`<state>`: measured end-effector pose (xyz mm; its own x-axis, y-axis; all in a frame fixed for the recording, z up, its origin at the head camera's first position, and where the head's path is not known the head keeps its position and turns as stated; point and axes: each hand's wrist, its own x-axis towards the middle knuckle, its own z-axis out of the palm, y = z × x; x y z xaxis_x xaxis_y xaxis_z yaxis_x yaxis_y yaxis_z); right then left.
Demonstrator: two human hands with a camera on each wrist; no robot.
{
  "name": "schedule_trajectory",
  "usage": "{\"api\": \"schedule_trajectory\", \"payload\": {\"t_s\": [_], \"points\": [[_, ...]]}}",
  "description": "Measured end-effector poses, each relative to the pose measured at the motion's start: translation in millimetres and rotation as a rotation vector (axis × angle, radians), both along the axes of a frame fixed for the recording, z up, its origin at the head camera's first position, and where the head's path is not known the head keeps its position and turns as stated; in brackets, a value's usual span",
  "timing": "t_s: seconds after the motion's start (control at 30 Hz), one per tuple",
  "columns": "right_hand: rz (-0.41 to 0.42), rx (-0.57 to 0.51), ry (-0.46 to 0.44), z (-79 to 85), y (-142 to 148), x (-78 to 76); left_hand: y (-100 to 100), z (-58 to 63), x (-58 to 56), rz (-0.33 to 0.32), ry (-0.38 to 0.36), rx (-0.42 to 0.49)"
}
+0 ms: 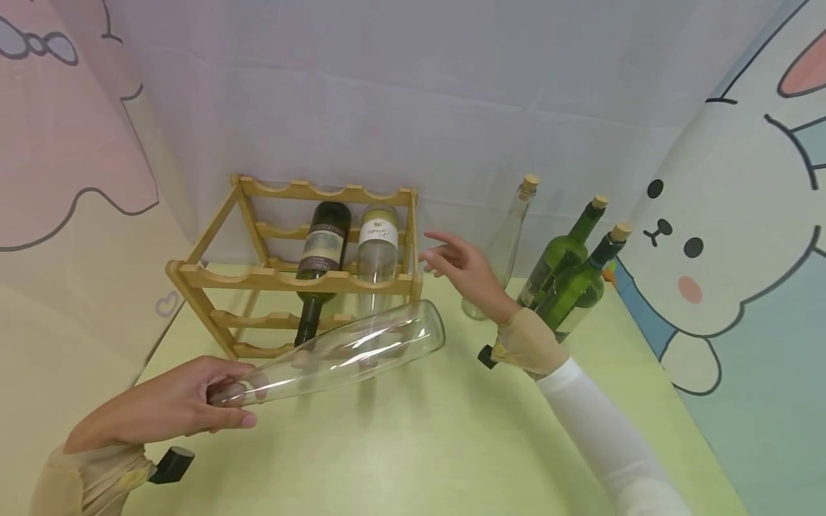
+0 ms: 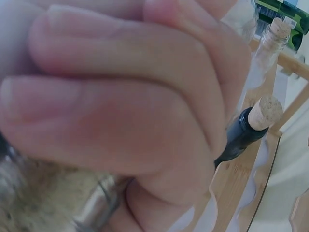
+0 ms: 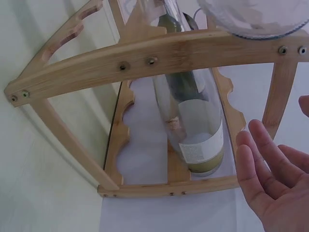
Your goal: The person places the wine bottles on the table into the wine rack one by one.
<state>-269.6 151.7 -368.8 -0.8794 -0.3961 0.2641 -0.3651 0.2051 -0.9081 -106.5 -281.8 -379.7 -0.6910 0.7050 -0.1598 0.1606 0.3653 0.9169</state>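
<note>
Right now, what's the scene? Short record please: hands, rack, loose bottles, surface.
left_hand: left hand grips clear bottle by the neck, base toward the right
right_hand: right hand holds nothing, beside the rack's right end
rack: wooden rack with dark bottle and labelled clear bottle, necks toward the person
right_of_rack: corked clear bottle, two corked green bottles, standing
surface: pale green table

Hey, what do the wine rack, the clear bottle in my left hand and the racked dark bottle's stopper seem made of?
Wine rack: pale wood, possibly bamboo, with a smooth finish; fine grain shows.
Clear bottle: probably glass, glossy and colourless, judging by sharp highlights and see-through walls.
Stopper: apparently cork, matte, tan and speckled.
</note>
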Motion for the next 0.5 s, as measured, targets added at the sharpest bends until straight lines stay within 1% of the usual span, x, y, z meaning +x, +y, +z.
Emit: {"api": "schedule_trajectory", "payload": {"t_s": [0.1,0.27,0.37,0.5], "points": [[-0.013,0.024,-0.024,6.5,-4,1.0,-4,-1.1,1.1,-0.007,-0.001,0.003],[-0.044,0.063,-0.100,13.2,-11,5.0,-13,-6.5,4.2,0.006,0.003,-0.009],[-0.063,0.029,-0.132,14.0,-17,7.2,-19,-10.5,7.4,0.010,-0.017,0.008],[-0.073,-0.028,-0.139,12.3,-22,8.1,-26,-15.0,12.8,0.024,-0.028,0.017]]}}
